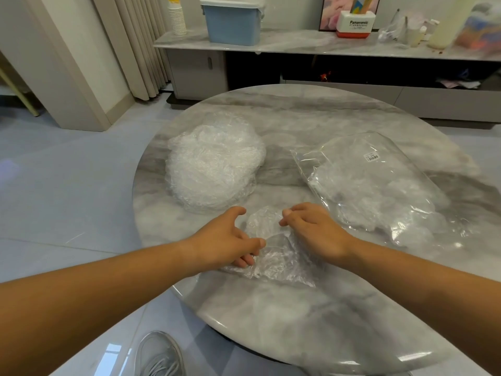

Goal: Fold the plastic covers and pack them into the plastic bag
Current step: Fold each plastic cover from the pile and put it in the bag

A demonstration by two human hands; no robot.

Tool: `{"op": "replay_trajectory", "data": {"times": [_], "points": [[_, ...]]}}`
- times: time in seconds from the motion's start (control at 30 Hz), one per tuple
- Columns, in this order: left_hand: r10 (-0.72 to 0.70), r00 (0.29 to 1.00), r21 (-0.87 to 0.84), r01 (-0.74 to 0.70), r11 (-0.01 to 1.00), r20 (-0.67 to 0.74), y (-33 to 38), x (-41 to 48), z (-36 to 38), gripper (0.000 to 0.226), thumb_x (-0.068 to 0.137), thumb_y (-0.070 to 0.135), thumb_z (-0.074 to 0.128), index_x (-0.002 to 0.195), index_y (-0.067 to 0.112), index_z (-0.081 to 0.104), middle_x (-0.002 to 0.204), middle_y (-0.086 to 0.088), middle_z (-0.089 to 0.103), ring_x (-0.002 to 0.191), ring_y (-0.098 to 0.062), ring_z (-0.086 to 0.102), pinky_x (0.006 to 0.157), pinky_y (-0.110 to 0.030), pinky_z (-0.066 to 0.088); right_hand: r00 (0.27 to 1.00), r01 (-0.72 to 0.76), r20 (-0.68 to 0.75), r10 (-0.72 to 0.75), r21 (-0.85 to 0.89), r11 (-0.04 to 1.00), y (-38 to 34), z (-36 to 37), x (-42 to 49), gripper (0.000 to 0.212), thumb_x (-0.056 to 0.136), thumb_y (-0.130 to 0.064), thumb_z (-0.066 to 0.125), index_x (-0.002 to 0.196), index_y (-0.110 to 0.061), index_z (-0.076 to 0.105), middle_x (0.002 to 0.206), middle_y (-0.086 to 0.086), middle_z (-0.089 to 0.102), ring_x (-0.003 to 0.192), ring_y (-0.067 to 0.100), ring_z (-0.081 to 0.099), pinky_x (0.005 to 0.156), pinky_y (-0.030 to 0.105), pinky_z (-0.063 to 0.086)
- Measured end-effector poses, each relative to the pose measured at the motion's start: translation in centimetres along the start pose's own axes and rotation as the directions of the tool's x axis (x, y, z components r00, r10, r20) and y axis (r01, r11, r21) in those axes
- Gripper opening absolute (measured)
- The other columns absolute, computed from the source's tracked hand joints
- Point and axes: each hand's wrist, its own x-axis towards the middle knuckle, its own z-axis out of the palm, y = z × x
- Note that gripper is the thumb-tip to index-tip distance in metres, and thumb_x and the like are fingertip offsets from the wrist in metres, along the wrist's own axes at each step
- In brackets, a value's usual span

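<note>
One crinkled clear plastic cover (273, 256) lies on the round marble table (298, 321) right in front of me. My left hand (227, 237) rests on its left edge, fingers spread and touching the film. My right hand (311, 226) sits on the cover's right side with its fingers curled and pinching the plastic near the top. A heap of white crumpled plastic covers (214, 166) sits at the table's left. The clear plastic bag (379, 185) with a barcode label lies at the right, and some covers show inside it.
Beyond the table stands a low marble-topped cabinet (298, 44) carrying a blue lidded bin (233, 20), stacked paper cups (177, 17), a Panasonic box (356, 24) and bottles. My grey shoe (160, 354) is on the tiled floor at the table's near left edge.
</note>
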Motion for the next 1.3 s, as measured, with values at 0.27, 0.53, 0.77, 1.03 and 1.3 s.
{"op": "replay_trajectory", "data": {"times": [0.27, 0.53, 0.77, 1.03, 1.3], "points": [[-0.021, 1.0, -0.064, 0.023, 0.998, 0.023, -0.1, 0.2, -0.3, 0.092, 0.086, 0.048, 0.073, 0.157, 0.031, 0.017, 0.094, -0.01, 0.077, 0.084, -0.024, 0.076, 0.079, -0.037, 0.062, 0.983, 0.186, -0.057, -0.177, 0.316, 0.93, -1.7, -0.8, -2.2, 0.042, 0.102, -0.048, 0.045, 0.103, -0.022, 0.077, 0.111, -0.01, 0.068, 0.113, 0.005, 0.062, 0.102, 0.029, 0.043], [-0.083, 0.995, -0.174, 0.092, 0.981, 0.058, 0.6, 0.0, -0.7, 0.053, 0.096, 0.054, 0.055, 0.133, 0.017, 0.046, 0.102, -0.025, 0.07, 0.085, -0.033, 0.076, 0.085, -0.045, 0.061, 0.8, 0.599, 0.215, -0.56, -0.231, 0.767, 0.6, 0.1, -5.9, 0.047, 0.103, -0.043, 0.04, 0.122, -0.014, 0.072, 0.127, -0.005, 0.067, 0.121, 0.003, 0.056, 0.106, 0.02, 0.038], [0.022, 0.995, 0.036, -0.018, 0.999, -0.102, -0.2, 0.5, -0.5, 0.057, 0.075, 0.031, 0.088, 0.12, 0.017, 0.056, 0.078, -0.013, 0.073, 0.069, -0.024, 0.074, 0.072, -0.039, 0.063, 0.718, 0.696, 0.323, -0.617, -0.302, 0.652, 2.7, 0.9, -6.5, 0.037, 0.103, -0.036, 0.051, 0.122, -0.009, 0.068, 0.129, 0.003, 0.064, 0.124, 0.02, 0.057, 0.105, 0.033, 0.044], [0.155, 0.966, 0.573, -0.008, 0.82, -0.209, -0.6, 1.0, -0.9, 0.076, 0.061, 0.065, 0.085, 0.121, 0.031, 0.054, 0.11, 0.009, 0.053, 0.09, -0.004, 0.055, 0.077, -0.022, 0.046, 0.724, 0.69, 0.351, -0.594, -0.366, 0.625, 2.5, 0.9, -6.4, 0.04, 0.103, -0.042, 0.048, 0.122, -0.014, 0.068, 0.126, -0.003, 0.065, 0.128, 0.018, 0.053, 0.108, 0.035, 0.04], [0.09, 0.982, 0.601, 0.029, 0.799, -0.168, -0.8, 1.1, -0.5, 0.051, 0.065, 0.06, 0.085, 0.092, 0.023, 0.062, 0.082, 0.007, 0.064, 0.075, -0.009, 0.061, 0.072, -0.03, 0.053, 0.743, 0.655, 0.124, -0.658, -0.337, 0.676, 1.6, 0.6, -6.8, 0.039, 0.096, -0.036, 0.059, 0.129, -0.017, 0.059, 0.132, 0.002, 0.056, 0.117, 0.019, 0.057, 0.096, 0.034, 0.048]]}}
